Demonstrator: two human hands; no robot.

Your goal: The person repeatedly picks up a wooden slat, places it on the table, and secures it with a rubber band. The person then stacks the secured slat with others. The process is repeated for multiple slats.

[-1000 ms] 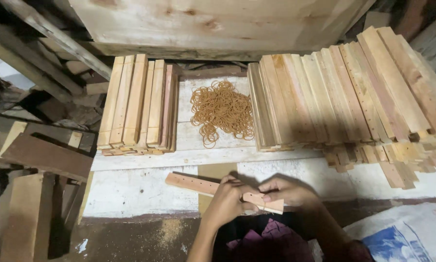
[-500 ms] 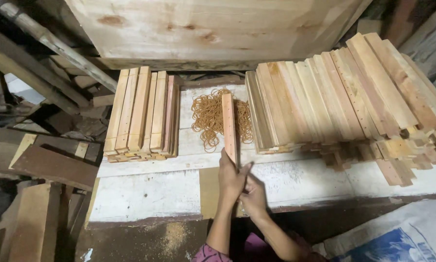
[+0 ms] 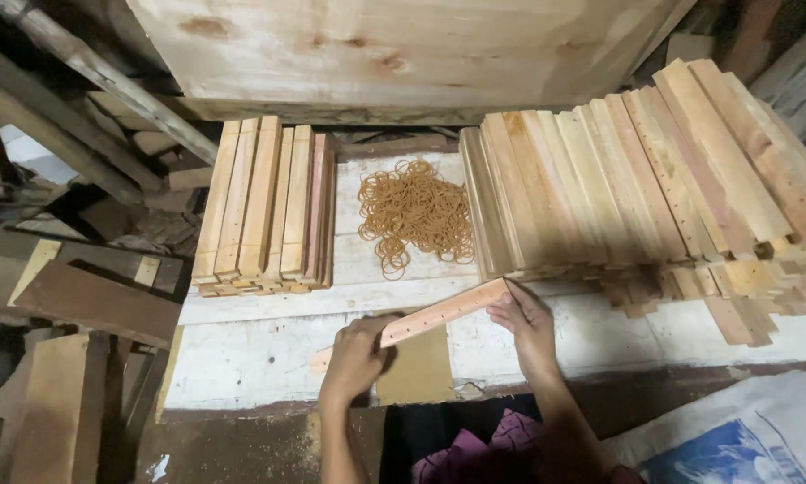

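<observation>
1. Wooden slat: a thin, flat, pale pinkish strip with a row of small holes along its face, held just above the bench near its front edge.
2. Left hand is clenched around the slat's lower end; right hand pinches its upper end with the fingertips.
3. Rubber bands, tan and thin, lie in a loose tangled heap behind the slat.
4. Left stack of similar slats stands on edge; right stack, much larger, fans out unevenly.
5. Bench is of rough planks with worn white paint; dark scrap timber crowds the left, and a large pale board spans the back.
6. Slat's long axis runs left to right, its right end tilted away from the person.
</observation>
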